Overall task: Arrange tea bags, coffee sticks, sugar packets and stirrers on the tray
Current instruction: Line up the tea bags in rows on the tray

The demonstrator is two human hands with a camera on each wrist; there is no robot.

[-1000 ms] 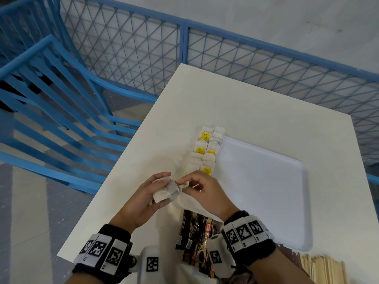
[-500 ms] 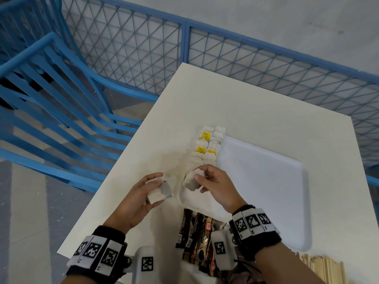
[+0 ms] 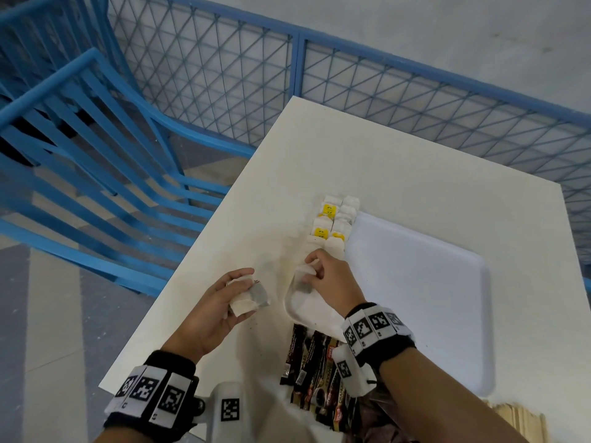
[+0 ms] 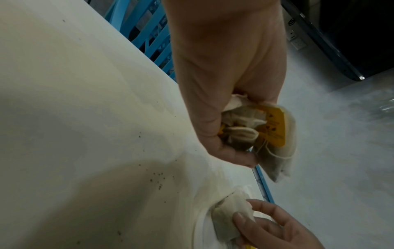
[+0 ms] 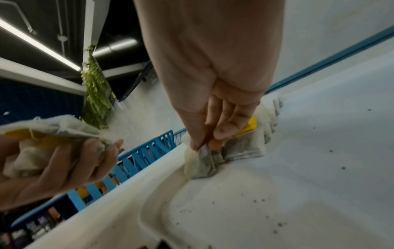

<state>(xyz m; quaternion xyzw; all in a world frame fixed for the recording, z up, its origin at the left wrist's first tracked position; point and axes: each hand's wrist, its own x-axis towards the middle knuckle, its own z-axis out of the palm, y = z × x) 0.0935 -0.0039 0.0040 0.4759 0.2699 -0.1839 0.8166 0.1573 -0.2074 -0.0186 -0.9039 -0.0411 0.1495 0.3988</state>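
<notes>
On tray (image 3: 447, 314), right hand (image 3: 332, 279) now pinching tea bag (image 3: 302, 278); left hand (image 3: 211, 310) gripping others (image 3: 248, 297).

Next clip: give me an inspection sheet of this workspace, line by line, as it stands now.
Surface: white table, dark specks beside the white tray.
Job's things: tea bags in a double row along the tray's left edge; coffee sticks lie near the tray's near corner; wooden stirrers at the table's near right.
Clutter: nothing seen.
Grippers: left hand grips a bunch of tea bags; right hand pinches one tea bag at the row's near end.
Cables: nothing seen.
Surroundings: blue mesh fence; blue chair.
</notes>
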